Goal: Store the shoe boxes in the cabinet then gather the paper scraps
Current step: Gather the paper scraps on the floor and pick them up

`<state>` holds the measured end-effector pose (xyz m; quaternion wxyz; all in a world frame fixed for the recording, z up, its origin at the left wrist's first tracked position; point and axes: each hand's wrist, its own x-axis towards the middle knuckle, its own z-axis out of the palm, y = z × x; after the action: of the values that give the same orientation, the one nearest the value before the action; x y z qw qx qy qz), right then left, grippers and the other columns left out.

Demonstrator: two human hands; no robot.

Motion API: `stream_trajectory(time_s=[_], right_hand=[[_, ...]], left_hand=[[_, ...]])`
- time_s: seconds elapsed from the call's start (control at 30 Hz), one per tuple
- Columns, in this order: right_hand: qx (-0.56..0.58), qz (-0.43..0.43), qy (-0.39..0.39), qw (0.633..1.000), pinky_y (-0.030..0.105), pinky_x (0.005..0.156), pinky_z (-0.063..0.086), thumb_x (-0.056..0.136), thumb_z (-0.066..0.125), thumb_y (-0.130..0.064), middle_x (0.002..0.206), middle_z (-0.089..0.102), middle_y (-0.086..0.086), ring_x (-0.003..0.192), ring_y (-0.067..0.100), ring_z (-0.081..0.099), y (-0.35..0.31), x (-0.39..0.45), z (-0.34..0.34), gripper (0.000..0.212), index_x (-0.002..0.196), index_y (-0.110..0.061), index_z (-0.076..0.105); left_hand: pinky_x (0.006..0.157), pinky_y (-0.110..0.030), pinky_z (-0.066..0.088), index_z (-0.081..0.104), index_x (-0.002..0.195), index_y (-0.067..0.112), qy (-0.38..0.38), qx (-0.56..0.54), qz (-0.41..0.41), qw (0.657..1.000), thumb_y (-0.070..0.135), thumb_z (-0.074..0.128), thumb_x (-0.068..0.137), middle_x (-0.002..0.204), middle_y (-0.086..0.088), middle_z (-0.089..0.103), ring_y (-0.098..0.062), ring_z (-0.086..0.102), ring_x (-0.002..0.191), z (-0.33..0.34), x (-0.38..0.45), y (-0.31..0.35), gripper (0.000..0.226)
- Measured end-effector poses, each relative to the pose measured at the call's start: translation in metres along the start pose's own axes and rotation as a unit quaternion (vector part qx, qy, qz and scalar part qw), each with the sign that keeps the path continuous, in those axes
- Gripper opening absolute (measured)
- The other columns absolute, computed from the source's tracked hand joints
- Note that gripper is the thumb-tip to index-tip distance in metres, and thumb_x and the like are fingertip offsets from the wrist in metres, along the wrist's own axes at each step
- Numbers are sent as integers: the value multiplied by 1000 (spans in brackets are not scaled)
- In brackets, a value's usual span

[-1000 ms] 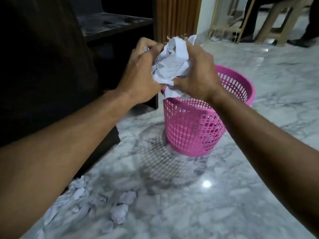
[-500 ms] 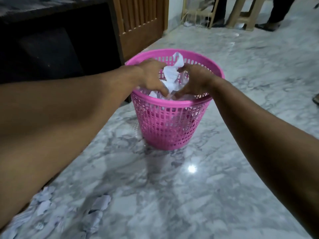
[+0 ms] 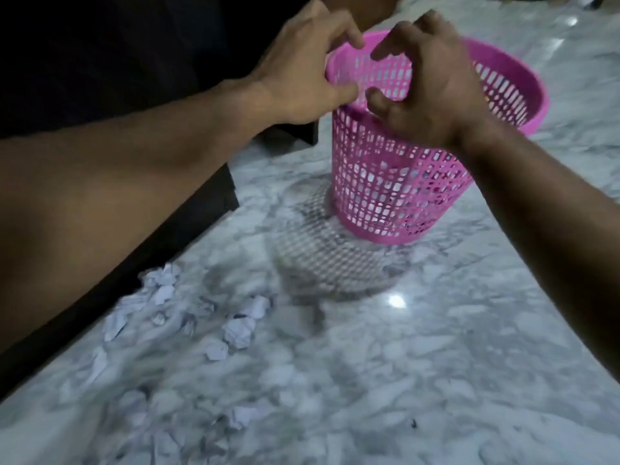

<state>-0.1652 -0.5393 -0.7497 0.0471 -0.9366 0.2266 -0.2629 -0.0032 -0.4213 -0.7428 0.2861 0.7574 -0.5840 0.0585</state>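
Both hands have lifted out of the basket and released the white paper wad they held half a second ago; neither holds anything now. Crumpled white paper scraps (image 3: 235,327) lie scattered on the grey-veined marble floor (image 3: 436,380) at 7 to 8 o'clock, well below the hands, in a loose band running along the dark cabinet base (image 3: 181,226). Left hand (image 3: 302,72), fingers loosely spread, is the nearer to them; right hand (image 3: 432,85), likewise loosely spread, hovers over the near rim of the pink plastic lattice wastebasket (image 3: 396,193) at 1 o'clock. Judged: nothing obstructs the downward reach
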Motion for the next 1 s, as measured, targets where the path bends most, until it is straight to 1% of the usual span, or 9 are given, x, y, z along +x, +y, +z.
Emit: stream_trajectory(time_s=[0.1, 0.17, 0.3, 0.37, 0.43, 0.53, 0.67, 0.8, 1.0], right_hand=[[26, -74, 10, 997, 42, 100, 45, 83, 57, -47, 133, 53, 19, 127, 37, 50, -38, -14, 15, 56, 127, -11, 60], [62, -120, 6, 991, 44, 98, 45, 84, 60, -43, 130, 55, 21, 124, 38, 52, -77, -29, 36, 52, 123, -8, 62], [119, -174, -19, 977, 50, 93, 48, 90, 62, -41, 122, 55, 25, 115, 41, 54, -127, -74, 82, 51, 123, -3, 61], [139, -196, -64, 968, 48, 94, 47, 90, 63, -42, 124, 54, 22, 117, 37, 53, -147, -104, 108, 53, 128, -6, 60], [152, -215, -133, 956, 49, 98, 46, 88, 65, -45, 132, 52, 17, 124, 33, 52, -164, -143, 134, 59, 136, -11, 57], [177, -250, -232, 923, 54, 103, 43, 85, 68, -56, 149, 46, 16, 139, 35, 44, -178, -209, 169, 77, 148, -16, 49], [160, -309, -351, 869, 58, 123, 23, 76, 56, -87, 172, 16, 17, 160, 38, 11, -183, -289, 192, 115, 165, -22, 24], [130, -351, -373, 849, 61, 128, 9, 67, 45, -102, 174, -4, 17, 161, 36, -10, -194, -331, 205, 131, 167, -27, 8], [134, -333, -358, 862, 64, 126, 6, 72, 47, -97, 174, -11, 14, 160, 34, -15, -216, -316, 245, 125, 167, -29, 4]], left_hand=[[84, 3, 35, 65, 123, 14, 54, -13, -13, 998, 34, 71, 86, 128, -8, 56, 3, 49, 102, -20, -52, -11, 43], [84, 3, 34, 66, 121, 11, 91, -27, -45, 995, 32, 70, 85, 126, -8, 57, 6, 48, 100, -30, -102, -28, 42], [84, 0, 35, 67, 116, 8, 110, -55, -101, 987, 27, 70, 83, 117, -9, 57, -3, 55, 103, -28, -192, -48, 38], [87, -1, 38, 68, 116, 9, 109, -69, -138, 982, 21, 72, 83, 116, -8, 56, 4, 54, 101, -18, -242, -56, 35], [90, -8, 43, 68, 118, 13, 90, -82, -181, 976, 18, 72, 83, 115, -2, 52, 5, 54, 102, -1, -296, -62, 35], [102, -37, 48, 65, 125, 19, 60, -67, -250, 964, 23, 72, 84, 121, 0, 51, -14, 54, 117, 29, -377, -62, 42], [113, -48, 37, 55, 142, 25, 34, 15, -348, 937, 43, 78, 78, 150, -3, 43, -23, 42, 141, 57, -483, -31, 71], [123, -63, 14, 42, 156, 21, -17, 63, -351, 934, 74, 77, 68, 169, -11, 21, -32, 14, 159, 69, -565, 1, 108], [121, -71, 10, 33, 160, 25, -26, 99, -398, 912, 88, 67, 66, 172, -12, 11, -34, 3, 160, 89, -583, -15, 119]])
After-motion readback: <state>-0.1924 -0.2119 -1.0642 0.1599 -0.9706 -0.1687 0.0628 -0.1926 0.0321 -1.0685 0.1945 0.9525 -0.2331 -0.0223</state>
